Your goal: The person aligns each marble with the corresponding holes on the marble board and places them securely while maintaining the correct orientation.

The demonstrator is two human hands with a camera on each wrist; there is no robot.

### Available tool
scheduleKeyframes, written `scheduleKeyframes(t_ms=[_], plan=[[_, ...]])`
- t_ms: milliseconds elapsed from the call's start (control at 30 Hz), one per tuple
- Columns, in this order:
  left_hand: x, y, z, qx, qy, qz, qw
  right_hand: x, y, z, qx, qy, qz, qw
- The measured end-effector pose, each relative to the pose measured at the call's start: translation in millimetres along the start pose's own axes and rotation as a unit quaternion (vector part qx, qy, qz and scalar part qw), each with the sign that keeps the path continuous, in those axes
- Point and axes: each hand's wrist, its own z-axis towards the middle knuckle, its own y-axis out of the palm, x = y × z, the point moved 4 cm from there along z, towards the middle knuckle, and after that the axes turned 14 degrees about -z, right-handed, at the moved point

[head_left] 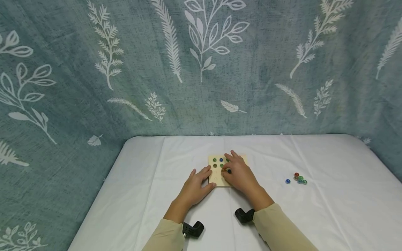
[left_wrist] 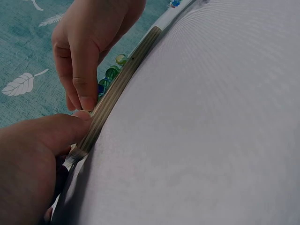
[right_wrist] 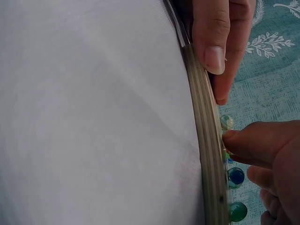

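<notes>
The left hand [head_left: 195, 186] lies at the left edge of the wooden board [head_left: 216, 176], fingers straight and relaxed on its near-left corner, thumb against the near edge. It steadies the board and grips nothing. The board lies flat on the white cloth [head_left: 329, 209], near the centre of the table.

The right hand [head_left: 239, 172] lies over the right half of the board. Its thumb and forefinger pinch a dark marble [head_left: 229, 171] just above the board face. Seated marbles [head_left: 218, 160], green and blue, occupy the far rows. The near dimples on the left side appear unfilled.

Judged step: placing one marble into a dimple in the middle of the board. The next move calls for a short lowering over the chosen dimple, then a clean release without nudging the neighbouring marbles, while the other hand holds the board steady.

Further right, well apart from the board, the loose marbles [head_left: 298, 179] lie clustered on the cloth.

View differences: the head view alone shows the board layout and the loose cluster. The left wrist view shows the board's layered edge [left_wrist: 117, 89] and the thumb tip touching it. The right wrist view shows the marbles standing proud of the board face [right_wrist: 233, 176], with a fingertip [right_wrist: 232, 138] touching down among them; the pinched marble itself is hidden there.
</notes>
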Motion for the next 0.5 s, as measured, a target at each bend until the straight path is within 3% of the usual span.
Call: scheduleKeyframes(t_ms=[500], plan=[[1.2, -0.9, 0.1, -0.002, -0.002, 0.002, 1.0000, -0.1, -2.1, -1.3, -0.017, 0.004, 0.004, 1.000]])
